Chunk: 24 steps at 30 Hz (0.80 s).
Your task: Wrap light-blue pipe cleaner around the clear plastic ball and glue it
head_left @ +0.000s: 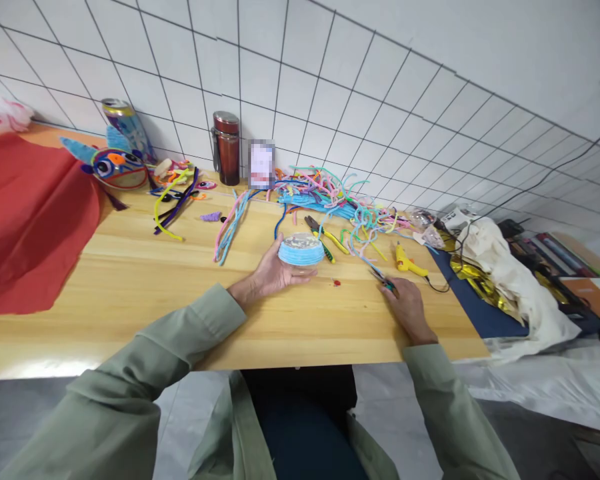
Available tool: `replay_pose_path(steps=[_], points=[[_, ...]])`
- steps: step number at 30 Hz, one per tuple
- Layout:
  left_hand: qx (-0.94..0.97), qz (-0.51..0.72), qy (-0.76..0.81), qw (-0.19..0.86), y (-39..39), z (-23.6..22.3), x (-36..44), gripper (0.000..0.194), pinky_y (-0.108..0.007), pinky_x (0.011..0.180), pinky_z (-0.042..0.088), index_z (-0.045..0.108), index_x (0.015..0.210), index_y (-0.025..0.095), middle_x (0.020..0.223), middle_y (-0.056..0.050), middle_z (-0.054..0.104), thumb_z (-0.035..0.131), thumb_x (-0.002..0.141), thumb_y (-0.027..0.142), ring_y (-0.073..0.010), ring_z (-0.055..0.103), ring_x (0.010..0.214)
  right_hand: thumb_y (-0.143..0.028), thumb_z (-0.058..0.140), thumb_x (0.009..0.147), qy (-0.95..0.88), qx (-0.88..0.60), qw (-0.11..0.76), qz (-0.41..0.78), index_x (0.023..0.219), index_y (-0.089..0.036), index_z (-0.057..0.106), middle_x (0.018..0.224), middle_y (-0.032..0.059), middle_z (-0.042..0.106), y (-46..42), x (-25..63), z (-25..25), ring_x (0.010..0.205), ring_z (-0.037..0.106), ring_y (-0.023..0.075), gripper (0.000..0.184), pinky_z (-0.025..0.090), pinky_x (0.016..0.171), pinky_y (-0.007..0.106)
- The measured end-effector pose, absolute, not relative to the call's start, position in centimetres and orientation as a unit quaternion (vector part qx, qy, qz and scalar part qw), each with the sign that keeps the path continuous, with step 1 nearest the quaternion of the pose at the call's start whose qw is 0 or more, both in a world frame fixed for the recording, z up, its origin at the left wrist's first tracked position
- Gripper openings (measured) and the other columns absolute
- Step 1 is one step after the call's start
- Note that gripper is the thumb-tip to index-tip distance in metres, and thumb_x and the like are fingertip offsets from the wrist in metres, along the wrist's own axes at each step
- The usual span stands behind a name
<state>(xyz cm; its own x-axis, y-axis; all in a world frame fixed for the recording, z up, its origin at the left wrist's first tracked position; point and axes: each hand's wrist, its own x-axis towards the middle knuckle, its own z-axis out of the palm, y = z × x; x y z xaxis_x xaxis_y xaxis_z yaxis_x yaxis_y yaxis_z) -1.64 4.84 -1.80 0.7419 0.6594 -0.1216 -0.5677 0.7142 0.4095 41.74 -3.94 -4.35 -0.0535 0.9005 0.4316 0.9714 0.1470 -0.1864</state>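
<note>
My left hand (pixel 275 272) is closed around the lower side of a clear round container wrapped in light blue pipe cleaner (pixel 301 252), tilted with its whitish top facing up. A light blue strand rises from its right side toward the pile behind. My right hand (pixel 407 308), resting near the table's right part, grips what look like small scissors (pixel 389 287) with dark tips and a teal handle. Those tips are beside the end of a light blue pipe cleaner (pixel 367 260); whether they touch it I cannot tell. A small red piece (pixel 337 283) lies between my hands.
Behind my hands lie pliers (pixel 325 237), a yellow glue gun (pixel 409 260) with its cord, and a pipe cleaner pile (pixel 320 193). A thermos (pixel 227 150), a can (pixel 127 127), a decorated face craft (pixel 117 167) and red cloth (pixel 30 220) stand leftward; white fabric (pixel 505 267) lies right.
</note>
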Motion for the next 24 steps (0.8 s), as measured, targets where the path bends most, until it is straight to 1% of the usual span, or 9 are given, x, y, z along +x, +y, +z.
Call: replay_pose_path(steps=[7, 11, 13, 15, 17, 19, 20, 22, 24], points=[[0.193, 0.333, 0.140, 0.912, 4.7, -1.5, -1.6, 0.084, -0.050, 0.078, 0.070, 0.038, 0.168, 0.010, 0.114, -0.026, 0.083, 0.026, 0.110, 0.070, -0.0399, 0.086, 0.096, -0.049, 0.057, 0.101, -0.686, -0.679, 0.247, -0.091, 0.116, -0.018, 0.077, 0.111, 0.0217, 0.082, -4.4, 41.6, -4.4, 0.106, 0.073, 0.0373, 0.040, 0.057, 0.102, 0.057], [0.193, 0.344, 0.134, 0.909, 4.8, -1.7, -1.7, 0.080, -0.051, 0.082, 0.071, 0.039, 0.167, 0.011, 0.121, -0.026, 0.082, 0.031, 0.111, 0.067, -0.0390, 0.085, 0.099, -0.057, 0.053, 0.101, -0.670, -0.681, 0.277, -0.104, 0.121, -0.015, 0.074, 0.128, 0.0283, 0.076, -6.1, 39.1, -1.8, 0.121, 0.068, 0.0438, 0.052, 0.051, 0.109, 0.066], [0.195, 0.344, 0.125, 0.910, 4.9, -1.9, -1.7, 0.078, -0.051, 0.084, 0.071, 0.042, 0.165, 0.010, 0.123, -0.026, 0.081, 0.034, 0.111, 0.065, -0.0390, 0.085, 0.101, -0.058, 0.062, 0.098, -0.646, -0.674, 0.351, -0.068, 0.120, -0.021, 0.076, 0.129, 0.0236, 0.076, -9.6, 36.1, -0.2, 0.126, 0.067, 0.0430, 0.045, 0.049, 0.113, 0.064], [0.197, 0.344, 0.120, 0.910, 5.1, -2.2, -1.8, 0.077, -0.051, 0.084, 0.071, 0.043, 0.164, 0.009, 0.124, -0.027, 0.081, 0.037, 0.111, 0.065, -0.0389, 0.085, 0.102, -0.051, 0.064, 0.102, -0.655, -0.641, 0.390, 0.091, 0.107, -0.030, 0.079, 0.110, 0.0132, 0.080, -14.4, 32.2, 0.4, 0.107, 0.074, 0.0351, 0.026, 0.059, 0.099, 0.053], [0.199, 0.349, 0.119, 0.908, 5.2, -2.4, -1.8, 0.076, -0.051, 0.085, 0.071, 0.044, 0.164, 0.010, 0.125, -0.027, 0.081, 0.037, 0.111, 0.064, -0.0390, 0.085, 0.103, -0.050, 0.057, 0.107, -0.688, -0.543, 0.308, 0.371, 0.092, -0.031, 0.081, 0.091, 0.0071, 0.080, -18.9, 28.0, -0.7, 0.085, 0.075, 0.0279, 0.034, 0.061, 0.080, 0.041], [0.201, 0.355, 0.120, 0.905, 5.2, -2.4, -1.7, 0.074, -0.051, 0.085, 0.071, 0.044, 0.165, 0.010, 0.127, -0.026, 0.080, 0.037, 0.112, 0.062, -0.0393, 0.084, 0.105, -0.054, 0.058, 0.106, -0.663, -0.476, 0.191, 0.546, 0.088, -0.026, 0.082, 0.083, 0.0049, 0.079, -21.5, 24.4, -3.6, 0.077, 0.076, 0.0245, 0.040, 0.060, 0.076, 0.037], [0.200, 0.357, 0.122, 0.904, 5.1, -2.3, -1.7, 0.073, -0.052, 0.085, 0.071, 0.044, 0.165, 0.010, 0.128, -0.026, 0.080, 0.036, 0.112, 0.060, -0.0396, 0.084, 0.106, -0.056, 0.056, 0.106, -0.644, -0.490, 0.168, 0.564, 0.087, -0.024, 0.082, 0.082, 0.0048, 0.078, -21.8, 22.9, -5.3, 0.078, 0.077, 0.0252, 0.045, 0.061, 0.075, 0.038], [0.197, 0.360, 0.132, 0.902, 5.0, -2.1, -1.6, 0.070, -0.053, 0.082, 0.071, 0.043, 0.165, 0.011, 0.127, -0.025, 0.081, 0.036, 0.114, 0.057, -0.0401, 0.084, 0.104, -0.058, 0.051, 0.107, -0.652, -0.536, 0.140, 0.518, 0.081, -0.026, 0.077, 0.078, 0.0008, 0.075, -20.8, 20.7, -8.7, 0.079, 0.077, 0.0269, 0.048, 0.062, 0.073, 0.040], [0.191, 0.368, 0.150, 0.898, 4.9, -2.0, -1.6, 0.066, -0.054, 0.079, 0.072, 0.042, 0.166, 0.013, 0.124, -0.023, 0.082, 0.036, 0.114, 0.053, -0.0397, 0.085, 0.102, -0.051, 0.059, 0.107, -0.666, -0.542, 0.129, 0.496, 0.091, -0.030, 0.078, 0.097, -0.0006, 0.079, -18.5, 19.2, -10.7, 0.091, 0.077, 0.0262, 0.032, 0.064, 0.078, 0.039]])
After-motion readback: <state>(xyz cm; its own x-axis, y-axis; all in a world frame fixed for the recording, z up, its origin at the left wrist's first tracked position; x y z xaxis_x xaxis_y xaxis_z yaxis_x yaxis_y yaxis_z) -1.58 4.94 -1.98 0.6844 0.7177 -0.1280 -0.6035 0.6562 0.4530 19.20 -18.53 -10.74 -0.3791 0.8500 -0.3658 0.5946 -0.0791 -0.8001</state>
